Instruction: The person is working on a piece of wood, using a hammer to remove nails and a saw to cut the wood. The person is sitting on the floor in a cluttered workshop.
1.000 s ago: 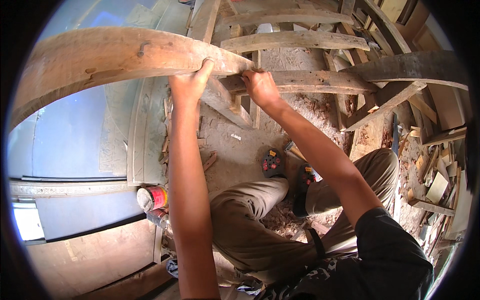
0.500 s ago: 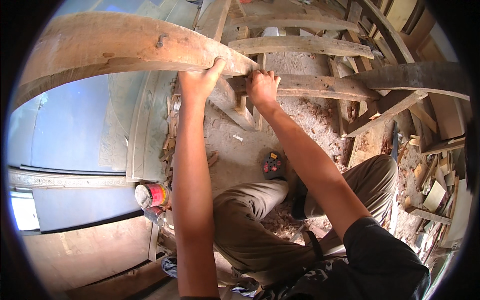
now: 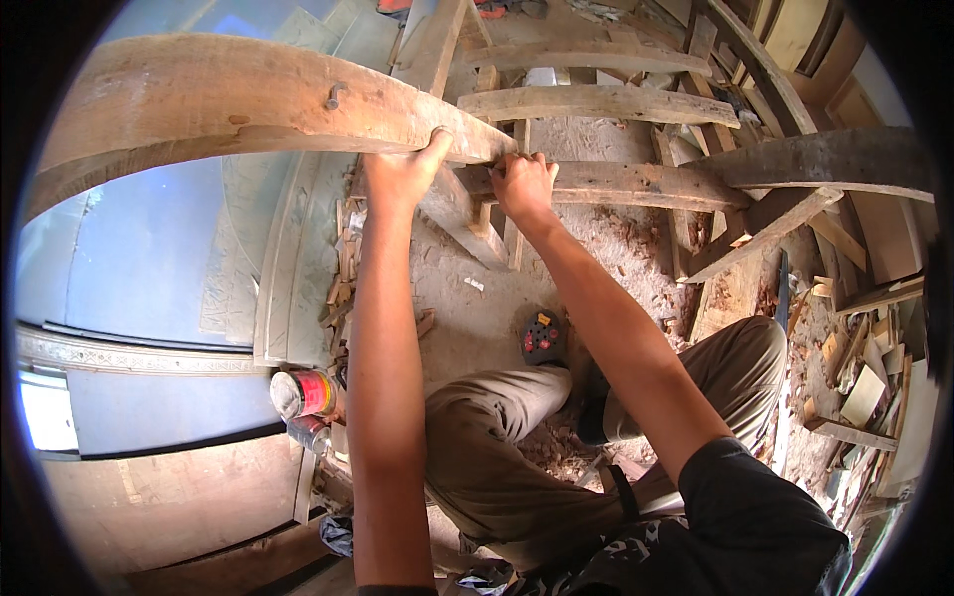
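A long, thick wooden beam (image 3: 238, 94) reaches from the far left to the middle, its shape bent by the lens. A bent nail (image 3: 335, 96) sticks out of its face. My left hand (image 3: 400, 177) grips the beam near its right end, thumb up on the face and fingers hidden below. At that end my right hand (image 3: 525, 183) is closed, fingers curled over the wood. Just beside it runs a darker timber (image 3: 636, 184); whether these fingers also touch it cannot be made out.
Stacked boards (image 3: 616, 101) and crossed timbers lie beyond my hands. Wood scraps (image 3: 865, 382) are heaped at the right. A can with a red label (image 3: 316, 392) stands left of my left forearm, near blue panels (image 3: 139, 258). My shoe (image 3: 543, 336) rests on the dusty floor.
The view has shifted slightly, so the beam, timbers and floor sit a little lower in the picture. Both hands keep their grip at the beam's right end.
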Tool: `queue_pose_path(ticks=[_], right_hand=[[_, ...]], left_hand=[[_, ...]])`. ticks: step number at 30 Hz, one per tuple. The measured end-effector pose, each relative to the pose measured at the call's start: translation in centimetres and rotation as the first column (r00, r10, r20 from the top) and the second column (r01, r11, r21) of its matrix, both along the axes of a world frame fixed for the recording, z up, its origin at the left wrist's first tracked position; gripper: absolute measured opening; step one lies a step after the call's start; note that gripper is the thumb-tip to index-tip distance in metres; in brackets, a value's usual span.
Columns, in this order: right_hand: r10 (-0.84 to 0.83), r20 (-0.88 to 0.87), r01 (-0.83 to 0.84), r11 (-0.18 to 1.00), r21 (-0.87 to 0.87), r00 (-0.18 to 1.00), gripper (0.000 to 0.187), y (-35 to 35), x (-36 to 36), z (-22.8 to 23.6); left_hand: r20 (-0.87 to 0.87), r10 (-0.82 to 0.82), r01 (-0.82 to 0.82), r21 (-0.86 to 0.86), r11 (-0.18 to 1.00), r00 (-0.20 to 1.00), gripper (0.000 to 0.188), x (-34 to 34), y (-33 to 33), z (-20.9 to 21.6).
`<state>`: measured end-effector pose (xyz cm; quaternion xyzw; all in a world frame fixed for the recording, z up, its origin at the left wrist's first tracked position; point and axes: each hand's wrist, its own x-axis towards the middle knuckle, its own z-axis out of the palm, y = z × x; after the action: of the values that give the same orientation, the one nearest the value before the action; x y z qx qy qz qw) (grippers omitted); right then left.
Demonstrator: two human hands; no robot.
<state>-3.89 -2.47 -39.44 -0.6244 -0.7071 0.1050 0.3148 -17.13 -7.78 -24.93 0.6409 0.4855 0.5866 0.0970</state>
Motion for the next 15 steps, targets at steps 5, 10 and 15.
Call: queue_pose_path(ticks=[5,10,15], right_hand=[[-0.023,-0.032,0.024,0.999,0.046,0.999,0.021,-0.29,-0.2,0.15],[-0.001,-0.008,0.001,1.0,-0.029,1.0,0.023,-0.44,-0.12,0.82],[0.033,-0.066,-0.033,0.999,-0.005,0.997,0.023,-0.54,0.15,0.3]], left_hand=[[-0.023,0.001,-0.001,0.032,0.999,1.0,0.029,-0.19,0.24,-0.23],[0.017,-0.01,0.01,0.003,1.0,1.0,0.028,-0.11,0.12,-0.26],[0.005,0.001,-0.001,-0.008,1.0,1.0,0.027,0.05,0.0,0.06]])
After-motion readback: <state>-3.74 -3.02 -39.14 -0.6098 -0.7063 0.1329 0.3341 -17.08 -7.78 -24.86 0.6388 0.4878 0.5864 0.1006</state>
